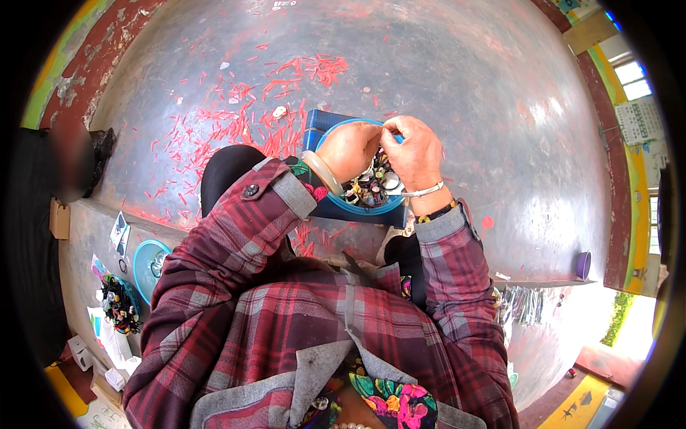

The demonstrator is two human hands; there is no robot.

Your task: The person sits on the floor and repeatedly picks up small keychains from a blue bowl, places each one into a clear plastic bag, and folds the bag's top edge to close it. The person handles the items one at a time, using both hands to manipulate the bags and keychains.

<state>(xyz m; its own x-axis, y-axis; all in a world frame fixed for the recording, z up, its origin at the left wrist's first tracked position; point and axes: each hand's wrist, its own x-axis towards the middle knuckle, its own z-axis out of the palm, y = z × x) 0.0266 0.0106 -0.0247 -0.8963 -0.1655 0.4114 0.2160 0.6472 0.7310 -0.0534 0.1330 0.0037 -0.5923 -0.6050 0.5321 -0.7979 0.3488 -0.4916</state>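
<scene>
Both my hands meet over a light-blue basin [366, 209] with a pile of small mixed pieces [371, 187] in it, black, white and coloured. My left hand [347, 153] is closed over the basin's left side, its fingertips drawn in toward the other hand. My right hand [416, 156] pinches with thumb and forefinger at the same spot. Whatever lies between the fingertips is too small or hidden to make out. Under the basin is a dark blue flat-topped support [323, 121], its edges showing around the rim.
Many red strips [264, 136] lie scattered over the grey floor ahead and to the left. Another blue basin [151, 268] stands at my left, beside a heap of dark pieces [120, 306]. A person in black [32, 243] is at the far left. A purple cup [584, 265] stands at the right.
</scene>
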